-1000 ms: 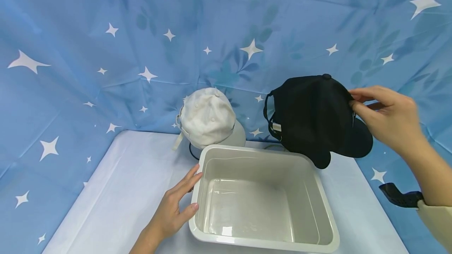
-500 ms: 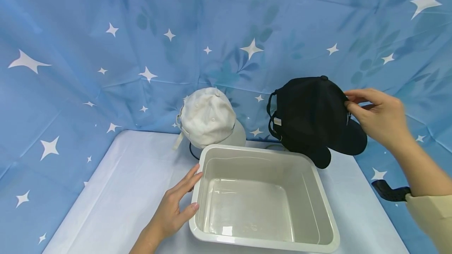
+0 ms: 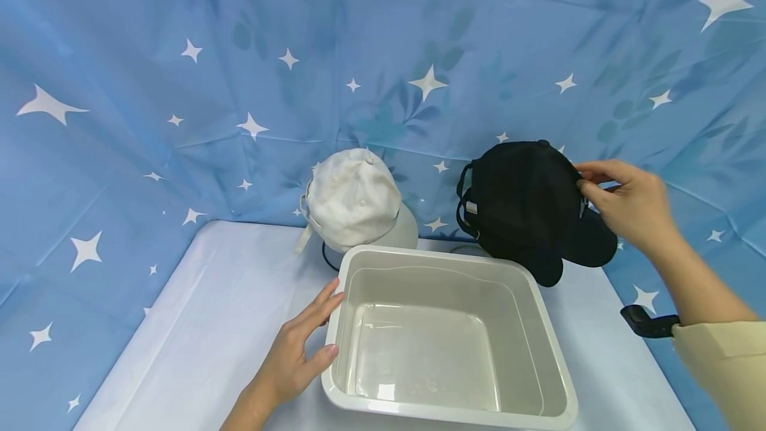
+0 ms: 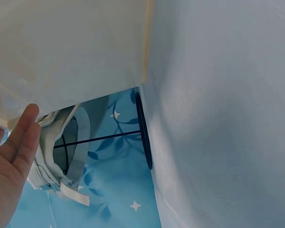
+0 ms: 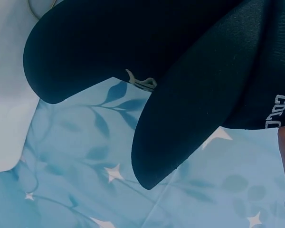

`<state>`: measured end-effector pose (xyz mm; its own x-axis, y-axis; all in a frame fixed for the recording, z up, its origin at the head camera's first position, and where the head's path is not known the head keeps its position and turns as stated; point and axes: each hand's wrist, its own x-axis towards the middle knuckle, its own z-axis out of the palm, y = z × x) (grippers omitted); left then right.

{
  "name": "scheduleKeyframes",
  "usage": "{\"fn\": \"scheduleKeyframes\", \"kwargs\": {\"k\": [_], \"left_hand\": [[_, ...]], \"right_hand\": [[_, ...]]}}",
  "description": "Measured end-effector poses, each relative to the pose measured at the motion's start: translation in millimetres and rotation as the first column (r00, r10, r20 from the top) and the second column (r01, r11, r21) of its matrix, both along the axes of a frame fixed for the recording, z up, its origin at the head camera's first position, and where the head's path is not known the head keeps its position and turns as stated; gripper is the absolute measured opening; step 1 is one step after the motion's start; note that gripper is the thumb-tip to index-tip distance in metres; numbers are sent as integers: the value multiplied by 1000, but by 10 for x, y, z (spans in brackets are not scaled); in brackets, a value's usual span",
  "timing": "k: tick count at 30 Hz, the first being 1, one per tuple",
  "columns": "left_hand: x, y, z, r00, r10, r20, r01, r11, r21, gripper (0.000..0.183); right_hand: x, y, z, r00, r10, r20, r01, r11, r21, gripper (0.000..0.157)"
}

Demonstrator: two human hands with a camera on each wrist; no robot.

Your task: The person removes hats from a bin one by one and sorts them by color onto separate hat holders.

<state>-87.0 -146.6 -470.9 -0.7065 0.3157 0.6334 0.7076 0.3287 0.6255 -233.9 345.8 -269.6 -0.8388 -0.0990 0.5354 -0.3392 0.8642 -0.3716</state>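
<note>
My right hand (image 3: 631,205) pinches the front of a black baseball cap (image 3: 532,198) at the back right. A second black brim (image 3: 543,268) sticks out below it, so another black cap is there, mostly hidden. In the right wrist view both dark brims show apart, the held cap's brim (image 5: 190,109) nearer and white lettering (image 5: 279,109) by my fingertip. My left hand (image 3: 290,348) rests with extended fingers on the left rim of a beige plastic bin (image 3: 449,411). Behind that bin a white baseball cap (image 3: 353,201) sits on a thin black wire stand (image 4: 143,130).
The bin's inside is bare, and its rear edge stands close before the caps. Under it lies a white-covered table (image 3: 197,324). A blue star-patterned cloth (image 3: 359,52) hangs right behind the caps and down both sides.
My right hand and the black cap have moved left and slightly down, closer to the other black cap. The left hand, bin and white cap have stayed put.
</note>
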Motion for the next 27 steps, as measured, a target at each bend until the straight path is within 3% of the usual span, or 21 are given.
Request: {"fn": "scheduleKeyframes", "kwargs": {"k": [27], "left_hand": [[-4, -8, -22, 1000, 0, -4, 0, 1000, -2, 65]], "right_hand": [[-98, 47, -286, 998, 36, 57, -36, 999, -11, 26]]}}
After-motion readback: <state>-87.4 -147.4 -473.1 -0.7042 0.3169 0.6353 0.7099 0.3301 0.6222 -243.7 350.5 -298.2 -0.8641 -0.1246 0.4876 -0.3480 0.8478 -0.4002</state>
